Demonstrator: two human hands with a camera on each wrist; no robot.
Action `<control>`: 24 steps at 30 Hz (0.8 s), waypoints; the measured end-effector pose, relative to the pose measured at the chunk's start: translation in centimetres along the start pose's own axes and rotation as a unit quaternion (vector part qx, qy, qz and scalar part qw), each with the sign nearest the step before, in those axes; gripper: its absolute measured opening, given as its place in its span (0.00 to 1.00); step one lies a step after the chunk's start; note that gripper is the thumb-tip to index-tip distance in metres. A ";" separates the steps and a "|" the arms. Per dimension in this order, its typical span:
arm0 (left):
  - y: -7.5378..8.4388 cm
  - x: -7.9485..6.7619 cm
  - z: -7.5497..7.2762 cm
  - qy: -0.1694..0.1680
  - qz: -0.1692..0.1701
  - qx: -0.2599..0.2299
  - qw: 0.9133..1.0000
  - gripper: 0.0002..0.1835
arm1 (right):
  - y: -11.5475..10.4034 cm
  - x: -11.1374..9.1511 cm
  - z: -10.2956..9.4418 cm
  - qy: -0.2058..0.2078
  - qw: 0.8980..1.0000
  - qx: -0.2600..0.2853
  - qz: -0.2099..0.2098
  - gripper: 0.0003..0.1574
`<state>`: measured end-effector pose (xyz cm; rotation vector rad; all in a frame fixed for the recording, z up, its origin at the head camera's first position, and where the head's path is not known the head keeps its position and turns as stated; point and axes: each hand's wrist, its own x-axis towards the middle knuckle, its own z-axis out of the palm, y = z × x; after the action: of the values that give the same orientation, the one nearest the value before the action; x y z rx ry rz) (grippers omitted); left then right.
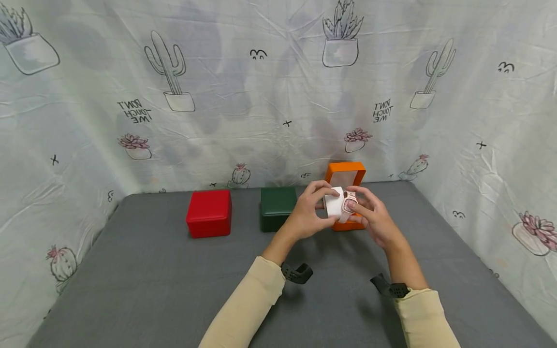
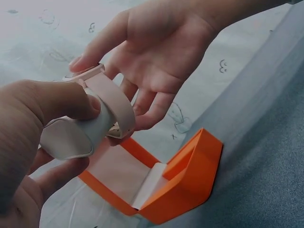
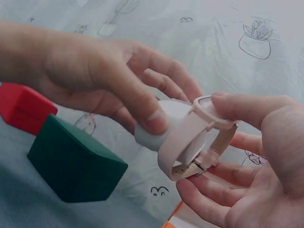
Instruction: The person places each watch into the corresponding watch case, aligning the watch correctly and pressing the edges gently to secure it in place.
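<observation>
Over the opened orange box [image 1: 346,167], both hands meet around a pale pink wristwatch [image 3: 176,148] and a white watch cushion [image 2: 66,138]. The left hand [image 1: 306,213] grips the cushion between its thumb and fingers. The right hand [image 1: 379,223] pinches the watch, its thumb on the square face and its fingers under the strap. The strap forms a closed loop, and in the right wrist view one end of the cushion sits at the loop's opening, partly inside it. In the left wrist view the box's pale lining shows, with its lid tipped back.
A closed dark green box [image 1: 278,199] stands left of the orange one, and a closed red box [image 1: 210,212] farther left. All rest on a grey cloth-covered table [image 1: 174,290]. A cactus-print curtain [image 1: 278,96] hangs behind and at both sides.
</observation>
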<state>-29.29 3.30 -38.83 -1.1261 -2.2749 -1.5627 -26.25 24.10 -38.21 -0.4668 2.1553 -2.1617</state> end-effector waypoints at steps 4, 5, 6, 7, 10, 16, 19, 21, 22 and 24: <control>0.0 0.0 0.0 -0.011 0.004 0.007 1.000 0.24 | 0.1 0.0 0.0 0.000 1.000 0.028 -0.003 0.26; 0.1 0.0 -0.1 -0.015 0.004 0.009 1.000 0.24 | 0.1 0.1 0.0 0.000 0.999 0.034 -0.004 0.25; 0.1 0.0 -0.1 -0.018 0.004 0.009 1.000 0.24 | 0.1 0.1 0.0 0.001 0.999 0.038 -0.006 0.26; 0.0 0.0 -0.1 -0.021 0.004 0.010 1.000 0.24 | 0.1 0.1 0.1 0.002 0.999 0.041 -0.009 0.25; 0.0 0.0 -0.2 -0.026 0.005 0.013 1.000 0.24 | 0.1 0.1 0.2 0.002 0.999 0.041 -0.014 0.26; -0.2 -0.1 -0.4 -0.033 0.009 0.015 0.999 0.24 | 0.3 0.2 0.2 0.002 0.999 0.030 -0.012 0.29; -0.1 -0.1 -0.6 -0.041 0.006 0.017 0.999 0.24 | 0.3 0.2 0.3 0.002 1.000 0.015 -0.002 0.31; -0.1 -0.1 -0.6 -0.050 0.002 0.020 0.999 0.25 | 0.3 0.2 0.5 -0.005 1.000 0.003 0.008 0.32; -0.1 -0.1 -0.6 -0.053 0.001 0.021 0.998 0.26 | 0.2 0.2 0.5 -0.008 1.000 -0.004 0.013 0.33; -0.1 -0.1 -0.6 -0.059 0.000 0.017 0.998 0.27 | 0.2 0.3 0.7 -0.014 1.000 -0.016 0.018 0.34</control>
<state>-29.47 2.72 -38.71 -1.2422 -2.3647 -1.4895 -26.36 23.37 -38.39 -0.4541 2.1700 -2.0932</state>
